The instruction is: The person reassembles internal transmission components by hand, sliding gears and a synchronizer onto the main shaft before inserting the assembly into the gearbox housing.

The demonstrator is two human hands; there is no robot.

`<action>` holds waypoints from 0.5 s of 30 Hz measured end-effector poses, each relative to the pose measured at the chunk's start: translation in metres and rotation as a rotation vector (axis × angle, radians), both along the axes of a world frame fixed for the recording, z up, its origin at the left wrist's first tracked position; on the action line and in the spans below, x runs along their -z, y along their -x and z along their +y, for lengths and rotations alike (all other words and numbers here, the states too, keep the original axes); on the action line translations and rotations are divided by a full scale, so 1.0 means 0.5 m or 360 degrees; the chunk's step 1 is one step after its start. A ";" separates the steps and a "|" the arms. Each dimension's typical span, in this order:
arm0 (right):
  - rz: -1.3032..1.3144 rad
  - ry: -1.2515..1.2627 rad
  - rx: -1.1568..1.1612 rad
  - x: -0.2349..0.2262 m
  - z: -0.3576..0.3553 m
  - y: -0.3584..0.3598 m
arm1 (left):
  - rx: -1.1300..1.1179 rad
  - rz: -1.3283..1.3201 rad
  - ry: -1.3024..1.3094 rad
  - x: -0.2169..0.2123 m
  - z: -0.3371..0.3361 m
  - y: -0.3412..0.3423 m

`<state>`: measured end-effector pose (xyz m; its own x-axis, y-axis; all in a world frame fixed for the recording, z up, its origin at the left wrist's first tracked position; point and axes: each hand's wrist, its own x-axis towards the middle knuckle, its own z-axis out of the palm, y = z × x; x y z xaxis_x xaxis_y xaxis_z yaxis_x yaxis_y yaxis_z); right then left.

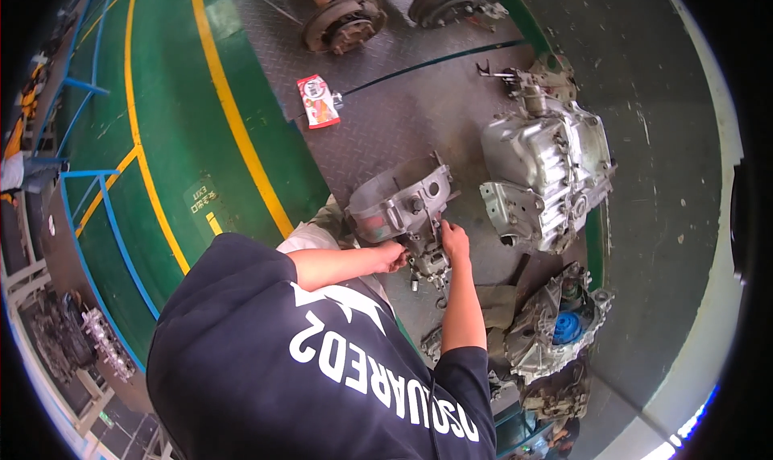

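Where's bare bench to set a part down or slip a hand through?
Widest: bench plate between packet, housing and gearbox. Narrower: strip between right hand and gearbox, probably enough to pass a hand. Crowded: around the casing with the blue part, parts packed close.

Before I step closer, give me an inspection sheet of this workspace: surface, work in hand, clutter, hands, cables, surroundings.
Surface: dark metal worktop with a raised tread pattern.
Work in hand: grey metal housing, its narrower part toward the person.
Clutter: red-and-white packet beyond the housing; rusty round assembly farther off; large silver casing to the right; nearer, another casing with a blue round part.
Hands: left hand and right hand on either side of the narrower part; fingers partly hidden, grip unclear.
Cables: nothing seen that is clearly one.
Surroundings: green floor, yellow lines and blue rails left; grey floor right.
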<state>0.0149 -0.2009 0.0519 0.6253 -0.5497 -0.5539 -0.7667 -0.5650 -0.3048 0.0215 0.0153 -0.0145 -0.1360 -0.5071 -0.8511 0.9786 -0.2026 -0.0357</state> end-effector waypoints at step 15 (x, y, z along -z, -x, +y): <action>-0.0364 -0.0294 -0.0379 0.017 0.010 0.005 | -0.0187 -0.0321 -0.0323 -0.017 -0.024 0.008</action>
<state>0.0125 -0.1961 0.0433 0.8424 -0.2781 -0.4615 -0.5210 -0.6389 -0.5660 0.0174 0.0035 -0.0059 0.0954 -0.3262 -0.9405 0.9864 -0.0960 0.1334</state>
